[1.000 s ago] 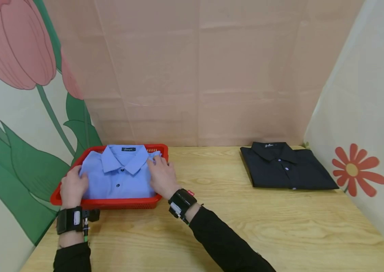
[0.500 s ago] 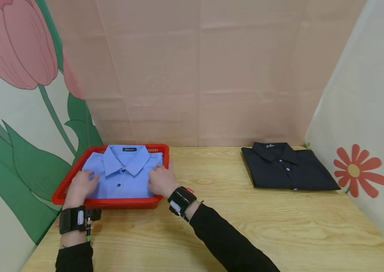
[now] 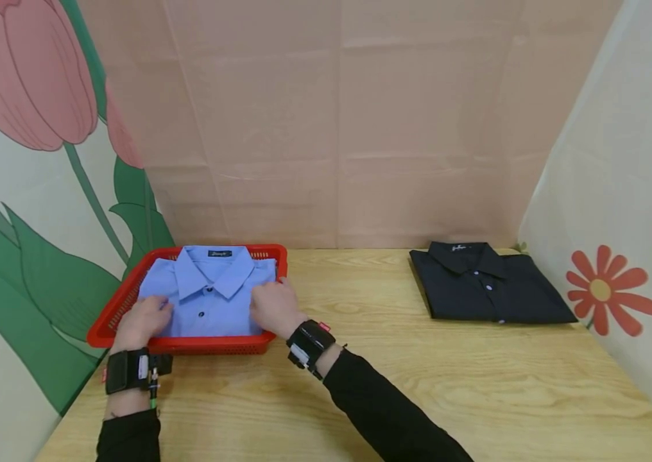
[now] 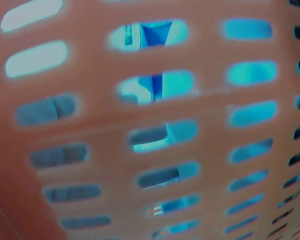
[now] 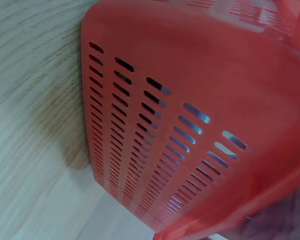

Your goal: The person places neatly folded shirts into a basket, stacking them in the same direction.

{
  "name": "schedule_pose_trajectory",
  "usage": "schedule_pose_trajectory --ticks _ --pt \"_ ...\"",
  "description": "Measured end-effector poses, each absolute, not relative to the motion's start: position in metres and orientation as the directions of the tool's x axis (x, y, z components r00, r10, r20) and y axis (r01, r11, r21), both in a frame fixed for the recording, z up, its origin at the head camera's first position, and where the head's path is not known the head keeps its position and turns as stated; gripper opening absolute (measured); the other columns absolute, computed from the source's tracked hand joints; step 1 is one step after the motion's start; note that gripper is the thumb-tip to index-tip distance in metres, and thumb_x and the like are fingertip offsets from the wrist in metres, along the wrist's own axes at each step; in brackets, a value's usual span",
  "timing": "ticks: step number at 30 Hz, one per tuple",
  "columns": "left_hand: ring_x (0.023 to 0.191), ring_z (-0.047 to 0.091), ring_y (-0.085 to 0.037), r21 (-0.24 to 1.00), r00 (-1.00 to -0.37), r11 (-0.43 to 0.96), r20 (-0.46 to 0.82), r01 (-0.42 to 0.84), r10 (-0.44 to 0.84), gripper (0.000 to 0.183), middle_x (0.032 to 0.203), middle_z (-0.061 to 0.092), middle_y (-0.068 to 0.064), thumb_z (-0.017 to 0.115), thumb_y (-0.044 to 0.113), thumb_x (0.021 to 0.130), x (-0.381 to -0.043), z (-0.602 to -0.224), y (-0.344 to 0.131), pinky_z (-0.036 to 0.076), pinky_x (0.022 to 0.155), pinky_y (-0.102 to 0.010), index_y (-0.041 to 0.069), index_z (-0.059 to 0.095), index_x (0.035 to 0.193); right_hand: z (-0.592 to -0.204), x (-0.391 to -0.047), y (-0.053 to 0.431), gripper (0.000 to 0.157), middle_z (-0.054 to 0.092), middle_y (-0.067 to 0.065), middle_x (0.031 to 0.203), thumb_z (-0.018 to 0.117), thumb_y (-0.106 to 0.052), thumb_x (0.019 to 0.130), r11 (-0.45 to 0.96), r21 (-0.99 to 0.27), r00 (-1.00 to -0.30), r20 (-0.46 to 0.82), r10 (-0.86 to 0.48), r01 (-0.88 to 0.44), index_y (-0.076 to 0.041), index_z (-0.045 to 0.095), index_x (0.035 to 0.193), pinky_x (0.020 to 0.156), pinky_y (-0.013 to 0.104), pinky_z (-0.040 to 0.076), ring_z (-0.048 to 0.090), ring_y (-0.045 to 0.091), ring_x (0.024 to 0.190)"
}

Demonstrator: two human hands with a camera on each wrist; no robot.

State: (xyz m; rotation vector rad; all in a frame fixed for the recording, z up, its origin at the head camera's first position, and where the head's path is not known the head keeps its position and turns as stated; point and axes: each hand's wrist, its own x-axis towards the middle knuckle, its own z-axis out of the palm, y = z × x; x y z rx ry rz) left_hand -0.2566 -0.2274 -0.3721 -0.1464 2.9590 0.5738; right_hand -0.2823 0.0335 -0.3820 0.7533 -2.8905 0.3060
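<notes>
A folded light-blue collared shirt (image 3: pixel 210 295), with a dark neck label and dark buttons, lies face up inside a red slotted plastic basket (image 3: pixel 210 345). My left hand (image 3: pixel 142 321) reaches over the front left rim and rests on the shirt's left side. Through the slots in the left wrist view, parts of the blue shirt (image 4: pixel 252 72) show beside darker shapes. My right hand (image 3: pixel 275 309) is bent over the shirt's right edge, close to the basket's right rim; its fingertips are hidden. The basket's outer wall (image 5: pixel 200 70) fills much of the right wrist view.
A folded black collared shirt (image 3: pixel 482 289) lies on the wooden table (image 3: pixel 360 359) at the back right. A plain pinkish sheet (image 3: pixel 337 128) hangs behind the table. Flower-printed walls (image 3: pixel 603 160) stand at both sides.
My left hand has moved from the basket's left rim rightward onto the shirt. My right hand's fingers have bent downward at the shirt's right edge. The basket has stayed nearly in place.
</notes>
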Motion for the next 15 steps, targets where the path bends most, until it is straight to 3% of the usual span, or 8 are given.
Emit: schedule_pose_trajectory --ticks 3,5,10,15 --pt "0.129 0.038 -0.055 0.398 -0.987 0.908 -0.141 -0.131 -0.081 0.051 0.141 0.041 -0.039 0.040 0.022 0.102 -0.258 -0.373 -0.225 0.033 0.104 -0.067 -0.013 0.041 0.140 -0.382 -0.280 0.042 0.037 0.046 -0.002 0.057 0.056 -0.023 0.097 0.827 -0.225 -0.848 0.273 -0.455 -0.515 -0.015 0.058 0.061 0.062 0.026 0.038 0.051 0.012 0.058" --pt "0.132 0.036 -0.054 0.430 -0.988 0.893 -0.125 -0.134 -0.088 0.053 0.143 0.039 -0.037 0.040 0.024 0.103 -0.260 -0.373 -0.224 0.032 0.106 -0.066 -0.012 0.038 0.143 -0.383 -0.279 0.048 0.032 0.057 -0.001 0.067 0.056 -0.025 0.098 0.804 -0.272 -0.836 0.327 -0.440 -0.529 -0.013 0.066 0.071 0.057 0.022 0.042 0.057 0.012 0.064" --pt "0.132 0.037 -0.052 0.471 -0.992 0.873 -0.072 -0.128 -0.106 0.055 0.144 0.041 -0.035 0.042 0.028 0.104 -0.263 -0.370 -0.216 0.033 0.106 -0.065 -0.008 0.038 0.145 -0.381 -0.276 0.066 0.025 0.070 0.002 0.097 0.057 -0.029 0.099 0.765 -0.357 -0.832 0.374 -0.409 -0.536 -0.011 0.075 0.101 0.065 0.021 0.052 0.062 0.012 0.080" --pt "0.130 0.041 -0.051 0.481 -0.996 0.873 -0.003 -0.082 -0.092 0.054 0.142 0.043 -0.035 0.043 0.027 0.104 -0.265 -0.370 -0.207 0.036 0.104 -0.064 -0.005 0.036 0.147 -0.383 -0.272 0.078 0.026 0.072 0.003 0.103 0.057 -0.028 0.098 0.759 -0.347 -0.820 0.392 -0.416 -0.551 -0.010 0.073 0.108 0.071 0.025 0.055 0.065 0.013 0.085"
